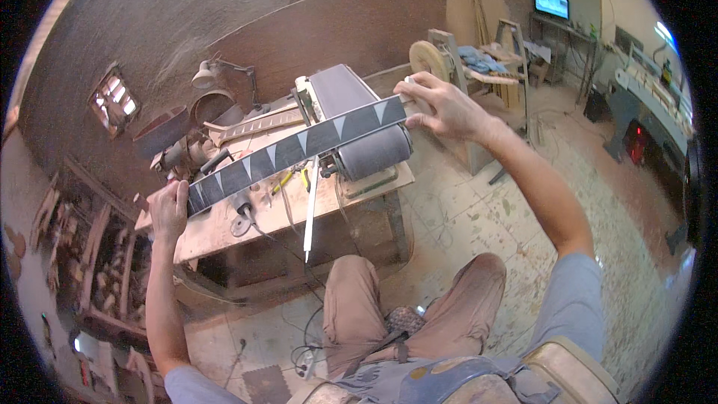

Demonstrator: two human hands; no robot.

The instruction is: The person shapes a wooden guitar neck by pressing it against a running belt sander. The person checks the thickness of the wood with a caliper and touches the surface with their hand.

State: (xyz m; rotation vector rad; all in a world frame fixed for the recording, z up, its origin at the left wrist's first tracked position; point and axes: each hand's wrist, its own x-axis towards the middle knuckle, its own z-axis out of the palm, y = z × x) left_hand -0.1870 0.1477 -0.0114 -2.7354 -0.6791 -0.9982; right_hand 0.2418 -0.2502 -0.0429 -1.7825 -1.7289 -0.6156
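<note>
A long dark guitar fretboard (284, 152) with pale pointed triangular inlays spans my view, slanting up to the right in front of the bench. My left hand (169, 208) is closed around its lower left end. At the upper right end, my right hand (445, 108) grips it between thumb and fingers. Beside those fingers shows a pale block-like piece (413, 102); I cannot tell whether it is part of the fretboard. Just behind the fretboard stands a belt sander with a grey abrasive belt (370, 153).
On the wooden bench (217, 238) lie yellow-handled pliers (281, 182), a power tool with a cord, and a slotted board (262, 126). A white strip (310, 221) juts past the front edge. A desk lamp (206, 75) stands behind. A buffing wheel (429, 60) stands right.
</note>
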